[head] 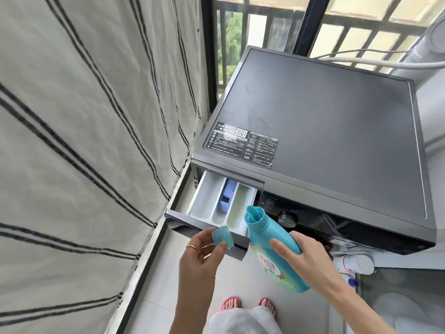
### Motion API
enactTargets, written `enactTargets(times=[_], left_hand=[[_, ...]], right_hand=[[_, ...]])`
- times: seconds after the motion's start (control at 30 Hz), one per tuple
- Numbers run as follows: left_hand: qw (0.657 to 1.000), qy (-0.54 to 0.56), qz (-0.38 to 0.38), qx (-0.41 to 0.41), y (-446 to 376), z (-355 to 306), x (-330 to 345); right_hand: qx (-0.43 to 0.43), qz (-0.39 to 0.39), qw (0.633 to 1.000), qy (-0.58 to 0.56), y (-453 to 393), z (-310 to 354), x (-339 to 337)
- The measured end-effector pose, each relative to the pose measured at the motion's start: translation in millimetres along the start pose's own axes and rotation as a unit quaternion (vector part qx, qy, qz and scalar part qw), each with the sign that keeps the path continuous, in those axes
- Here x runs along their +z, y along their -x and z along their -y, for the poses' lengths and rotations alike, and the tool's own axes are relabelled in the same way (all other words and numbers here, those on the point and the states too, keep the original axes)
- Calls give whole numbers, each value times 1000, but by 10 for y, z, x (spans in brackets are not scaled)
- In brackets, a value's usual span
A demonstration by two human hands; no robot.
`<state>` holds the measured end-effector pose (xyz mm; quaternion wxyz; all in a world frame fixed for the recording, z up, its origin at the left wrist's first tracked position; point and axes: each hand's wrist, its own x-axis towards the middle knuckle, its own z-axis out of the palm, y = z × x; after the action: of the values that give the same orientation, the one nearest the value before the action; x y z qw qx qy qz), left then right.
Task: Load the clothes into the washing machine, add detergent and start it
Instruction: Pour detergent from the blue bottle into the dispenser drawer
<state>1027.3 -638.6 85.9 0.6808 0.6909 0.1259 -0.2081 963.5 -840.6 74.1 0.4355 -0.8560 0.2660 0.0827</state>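
Reaching in from the lower right, the right hand (292, 251) wrapped the upper body of the blue detergent bottle (272, 247), its fingers (284, 247) closed around the far side and the thumb laid flat across the near face. The bottle was tilted, its uncapped neck pointing up and left, right at the front right corner of the open detergent drawer (216, 203). The left hand (202, 254) rose from below with the palm turned up, a gold ring (191, 247) on one finger, and pinched the blue cap (222, 237) between thumb and fingertips just in front of the drawer's front panel. The drawer stood pulled out of the grey washing machine (325, 131) (three compartments, the middle one with a lilac insert); the right one looked faintly yellowish, though whether liquid lay in it was hard to tell. Pink slippers (232, 303) showed on the tiled floor (163, 297) below.
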Motion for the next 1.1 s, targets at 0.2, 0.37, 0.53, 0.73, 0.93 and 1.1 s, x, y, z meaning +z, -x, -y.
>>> enactTargets(times=[0.2, 0.37, 0.53, 0.73, 0.93, 1.1], left_hand=[[994, -86, 15, 73, -38, -263, 241], [933, -270, 84, 223, 22, -515, 487], [853, -401, 159, 294, 168, -657, 647], [799, -457, 239, 309, 417, -618, 989], [808, -431, 269, 298, 731, -301, 1449], [736, -457, 403, 296, 981, -76, 1772]], right_hand=[[-11, -18, 996, -90, 127, -118, -25], [-31, -41, 993, -109, 313, -212, -37], [-39, -79, 988, -130, 604, -274, -124], [-8, -145, 978, -150, 1007, -462, -269], [49, -216, 967, -126, 1443, -890, -389], [92, -240, 960, -114, 1825, -1327, -513]])
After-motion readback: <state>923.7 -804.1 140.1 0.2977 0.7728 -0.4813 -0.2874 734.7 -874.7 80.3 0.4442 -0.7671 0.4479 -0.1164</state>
